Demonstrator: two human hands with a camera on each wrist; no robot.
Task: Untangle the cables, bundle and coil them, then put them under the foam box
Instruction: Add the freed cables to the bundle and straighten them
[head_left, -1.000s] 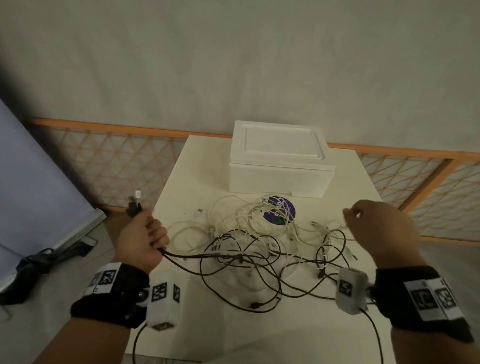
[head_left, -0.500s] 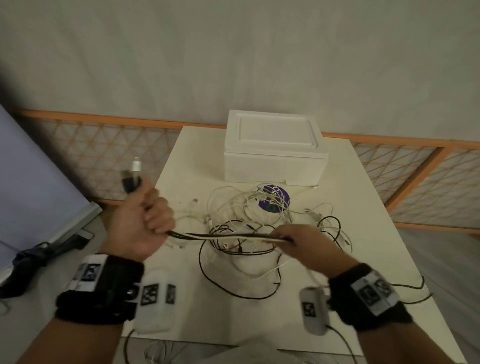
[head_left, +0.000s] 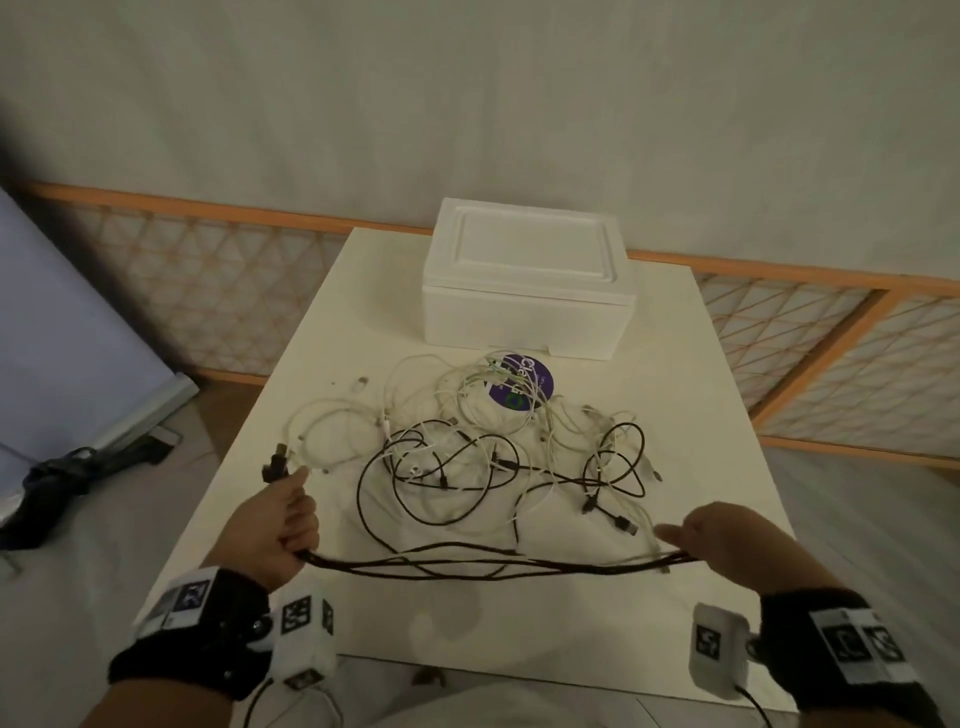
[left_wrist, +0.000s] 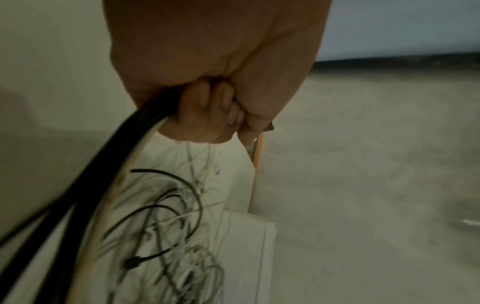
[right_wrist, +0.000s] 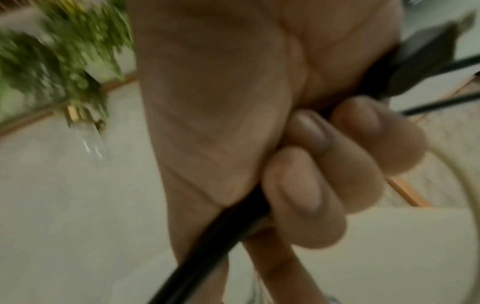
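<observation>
A tangle of black and white cables (head_left: 493, 441) lies in the middle of the white table (head_left: 519, 613). Behind it stands the white foam box (head_left: 527, 293) with its lid on. My left hand (head_left: 278, 525) grips one end of a bundle of black cables (head_left: 483, 564), with plugs (head_left: 275, 464) sticking out past the thumb. My right hand (head_left: 722, 545) grips the same bundle about a forearm's length to the right, so the strands hang stretched between both hands above the table's front. The left wrist view shows my fingers (left_wrist: 207, 111) curled round the black cables (left_wrist: 103, 174); the right wrist view shows my fingers (right_wrist: 324, 170) round them (right_wrist: 221, 232) too.
A round purple sticker (head_left: 519, 384) lies on the table under the white cables, just in front of the box. An orange lattice fence (head_left: 208, 291) runs behind the table. A grey board (head_left: 67, 332) and a dark bag (head_left: 52, 483) sit on the floor at the left.
My right hand slid right along the black bundle, away from the left hand, stretching the strands out. My left hand dropped lower and nearer the table's front edge.
</observation>
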